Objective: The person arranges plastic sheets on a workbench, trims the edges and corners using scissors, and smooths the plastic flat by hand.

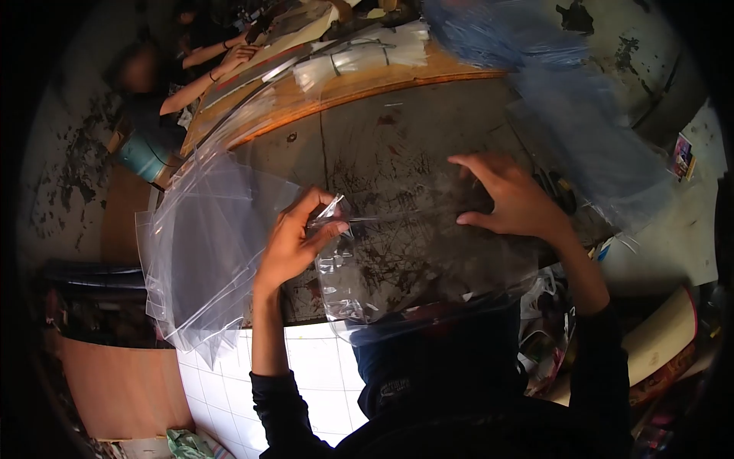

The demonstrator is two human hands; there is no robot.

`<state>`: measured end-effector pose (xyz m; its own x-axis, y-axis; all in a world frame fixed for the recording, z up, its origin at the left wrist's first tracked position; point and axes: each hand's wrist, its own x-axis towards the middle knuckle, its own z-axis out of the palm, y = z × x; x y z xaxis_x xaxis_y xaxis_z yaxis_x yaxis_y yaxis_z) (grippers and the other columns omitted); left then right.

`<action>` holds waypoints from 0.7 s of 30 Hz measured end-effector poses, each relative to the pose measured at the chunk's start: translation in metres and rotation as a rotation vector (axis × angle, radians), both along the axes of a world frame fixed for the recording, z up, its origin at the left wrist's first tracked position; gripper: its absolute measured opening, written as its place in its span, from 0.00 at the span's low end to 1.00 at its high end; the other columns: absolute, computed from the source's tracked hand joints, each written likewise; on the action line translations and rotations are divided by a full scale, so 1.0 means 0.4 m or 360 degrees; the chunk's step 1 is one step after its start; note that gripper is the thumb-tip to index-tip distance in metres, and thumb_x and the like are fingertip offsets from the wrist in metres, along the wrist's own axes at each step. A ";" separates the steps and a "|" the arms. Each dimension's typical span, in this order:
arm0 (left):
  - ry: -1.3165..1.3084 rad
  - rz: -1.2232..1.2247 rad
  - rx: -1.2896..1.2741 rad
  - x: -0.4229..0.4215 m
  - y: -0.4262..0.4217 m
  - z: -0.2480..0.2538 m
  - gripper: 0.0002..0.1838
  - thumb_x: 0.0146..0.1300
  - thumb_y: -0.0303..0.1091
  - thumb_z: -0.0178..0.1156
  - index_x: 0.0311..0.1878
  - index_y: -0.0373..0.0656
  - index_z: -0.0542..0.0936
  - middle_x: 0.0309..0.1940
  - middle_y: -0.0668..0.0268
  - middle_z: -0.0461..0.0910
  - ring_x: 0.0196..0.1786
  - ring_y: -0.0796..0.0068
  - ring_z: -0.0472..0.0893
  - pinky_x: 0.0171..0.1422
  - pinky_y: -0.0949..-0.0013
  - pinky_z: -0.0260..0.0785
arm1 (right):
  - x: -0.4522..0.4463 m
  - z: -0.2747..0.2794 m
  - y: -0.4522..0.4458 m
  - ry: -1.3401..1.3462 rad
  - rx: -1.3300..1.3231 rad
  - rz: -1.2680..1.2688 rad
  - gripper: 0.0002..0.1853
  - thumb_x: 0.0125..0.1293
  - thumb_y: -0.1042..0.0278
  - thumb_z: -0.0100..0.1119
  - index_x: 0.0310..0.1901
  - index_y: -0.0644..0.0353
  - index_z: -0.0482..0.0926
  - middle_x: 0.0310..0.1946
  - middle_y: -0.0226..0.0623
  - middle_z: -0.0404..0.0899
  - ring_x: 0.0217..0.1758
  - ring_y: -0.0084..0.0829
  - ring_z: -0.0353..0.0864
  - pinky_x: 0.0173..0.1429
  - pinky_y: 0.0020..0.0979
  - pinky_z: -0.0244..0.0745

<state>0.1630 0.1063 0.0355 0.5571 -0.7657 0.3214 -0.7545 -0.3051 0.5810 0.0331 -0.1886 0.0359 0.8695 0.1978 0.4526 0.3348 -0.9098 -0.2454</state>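
Observation:
My left hand [287, 249] pinches the edge of a clear plastic sheet [342, 284] between thumb and fingers; the film bunches and glints at the fingertips. The sheet spreads to the right over the dark, scratched worktable [390, 157] and droops past its near edge. Whether it is a single sheet or a bag, I cannot tell. My right hand [520, 197] hovers above the right part of the sheet, thumb and fingers wide apart, holding nothing. Just left of my left hand, a pile of clear plastic sheets [202, 245] hangs over the table's left side.
Bluish plastic sheets [596, 145] lie along the right side. Behind the worktable, a wooden table [436, 67] carries tied bundles of clear plastic [359, 60]. Another person's arm [187, 96] reaches onto it from the left. A brown board [122, 390] stands at lower left.

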 end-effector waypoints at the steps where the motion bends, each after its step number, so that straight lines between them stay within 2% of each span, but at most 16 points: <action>1: 0.0405 -0.0009 -0.0166 -0.015 -0.005 0.006 0.18 0.52 0.29 0.67 0.45 0.37 0.74 0.35 0.62 0.77 0.38 0.73 0.78 0.43 0.70 0.71 | -0.003 0.051 0.024 0.0482 0.0069 -0.0075 0.33 0.52 0.51 0.66 0.58 0.50 0.66 0.40 0.40 0.77 0.43 0.39 0.77 0.50 0.39 0.67; 2: 0.0813 -0.0020 -0.0329 -0.024 -0.011 0.012 0.17 0.54 0.28 0.66 0.45 0.37 0.74 0.36 0.63 0.78 0.40 0.76 0.78 0.45 0.73 0.70 | -0.008 0.082 0.035 0.0966 0.0143 -0.0148 0.34 0.51 0.50 0.67 0.58 0.50 0.66 0.34 0.39 0.79 0.37 0.39 0.79 0.45 0.39 0.70; 3: 0.0617 -0.0083 -0.0314 -0.012 -0.010 0.003 0.17 0.56 0.26 0.64 0.48 0.37 0.73 0.39 0.63 0.79 0.45 0.79 0.77 0.49 0.76 0.68 | -0.007 0.072 0.030 0.0709 0.0041 0.0071 0.25 0.53 0.55 0.66 0.51 0.54 0.72 0.22 0.33 0.77 0.23 0.31 0.77 0.32 0.33 0.69; 4: 0.0604 -0.0092 -0.0313 -0.007 -0.009 -0.002 0.17 0.56 0.26 0.64 0.48 0.37 0.73 0.39 0.63 0.79 0.45 0.79 0.77 0.49 0.76 0.68 | -0.008 0.084 0.013 0.0695 0.0041 0.0063 0.25 0.53 0.55 0.66 0.51 0.54 0.72 0.22 0.33 0.77 0.23 0.31 0.77 0.32 0.33 0.69; 6: 0.0544 0.0096 -0.0505 0.000 -0.007 0.002 0.17 0.58 0.25 0.61 0.51 0.37 0.73 0.40 0.63 0.79 0.46 0.79 0.77 0.50 0.76 0.68 | -0.012 0.137 -0.016 0.1143 0.0547 0.0296 0.13 0.56 0.63 0.64 0.40 0.58 0.75 0.21 0.29 0.75 0.19 0.20 0.72 0.26 0.26 0.65; 7: 0.0411 0.0184 -0.0594 -0.009 -0.001 0.019 0.16 0.59 0.25 0.58 0.51 0.37 0.73 0.40 0.62 0.79 0.46 0.75 0.78 0.49 0.74 0.68 | -0.037 0.150 -0.029 0.0901 0.0933 0.0369 0.06 0.59 0.70 0.61 0.32 0.61 0.74 0.19 0.26 0.73 0.19 0.12 0.67 0.21 0.20 0.59; 9: -0.0150 0.0589 -0.0398 -0.013 0.050 0.042 0.16 0.60 0.30 0.59 0.51 0.37 0.73 0.42 0.60 0.78 0.47 0.65 0.79 0.50 0.70 0.68 | -0.090 0.208 -0.072 0.0791 0.1088 0.0103 0.07 0.61 0.67 0.60 0.35 0.60 0.74 0.15 0.24 0.70 0.17 0.14 0.65 0.20 0.19 0.57; 11: -0.0702 0.0847 -0.0154 -0.020 0.111 0.065 0.18 0.60 0.34 0.60 0.52 0.38 0.73 0.47 0.57 0.76 0.50 0.55 0.77 0.52 0.63 0.67 | -0.174 0.282 -0.114 0.0584 0.1112 -0.0236 0.06 0.62 0.68 0.58 0.36 0.61 0.76 0.17 0.25 0.70 0.18 0.12 0.64 0.21 0.18 0.55; 13: -0.0698 0.1068 0.0177 -0.038 0.176 0.075 0.23 0.59 0.41 0.61 0.55 0.41 0.72 0.54 0.52 0.72 0.55 0.49 0.73 0.56 0.59 0.66 | -0.249 0.273 -0.167 -0.0311 0.1152 -0.0977 0.06 0.63 0.69 0.55 0.37 0.60 0.76 0.15 0.22 0.66 0.14 0.11 0.58 0.18 0.18 0.49; 14: -0.0688 0.1057 0.0171 -0.040 0.213 0.061 0.23 0.59 0.41 0.61 0.55 0.41 0.72 0.54 0.52 0.72 0.55 0.49 0.73 0.56 0.59 0.66 | -0.285 0.310 -0.173 -0.0447 0.1230 -0.0881 0.08 0.64 0.67 0.54 0.41 0.61 0.76 0.14 0.21 0.64 0.15 0.11 0.56 0.19 0.18 0.48; 16: -0.0642 0.1151 0.0819 -0.043 0.270 0.031 0.30 0.57 0.47 0.61 0.60 0.43 0.69 0.60 0.47 0.66 0.61 0.48 0.68 0.61 0.57 0.64 | -0.374 0.320 -0.234 -0.0762 0.1344 -0.1164 0.13 0.67 0.64 0.51 0.48 0.62 0.75 0.22 0.20 0.68 0.20 0.10 0.59 0.24 0.14 0.51; 18: -0.0548 0.1162 0.0813 -0.063 0.262 0.020 0.33 0.56 0.48 0.62 0.62 0.43 0.66 0.61 0.45 0.64 0.62 0.47 0.67 0.61 0.56 0.64 | -0.417 0.299 -0.262 -0.1162 0.1294 -0.1386 0.16 0.67 0.63 0.51 0.53 0.62 0.73 0.26 0.21 0.70 0.26 0.11 0.63 0.30 0.13 0.56; 19: -0.0454 0.1175 0.0812 -0.070 0.258 0.016 0.36 0.55 0.49 0.62 0.64 0.43 0.64 0.62 0.43 0.63 0.63 0.46 0.66 0.62 0.56 0.64 | -0.439 0.282 -0.276 -0.1159 0.1289 -0.1392 0.16 0.67 0.63 0.51 0.53 0.62 0.73 0.26 0.21 0.70 0.26 0.11 0.63 0.30 0.13 0.56; 21: -0.0411 0.1185 0.0724 -0.074 0.261 0.009 0.35 0.56 0.46 0.62 0.64 0.41 0.64 0.60 0.42 0.65 0.61 0.45 0.67 0.61 0.55 0.65 | -0.479 0.238 -0.299 -0.1126 0.1332 -0.1551 0.19 0.68 0.62 0.50 0.56 0.62 0.72 0.28 0.23 0.72 0.32 0.13 0.68 0.37 0.14 0.59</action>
<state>0.1334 0.2107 0.0392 0.9111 -0.3200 0.2598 -0.3605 -0.9243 0.1257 -0.1586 -0.3082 0.1311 0.0552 -0.8542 0.5170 -0.0435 -0.5194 -0.8534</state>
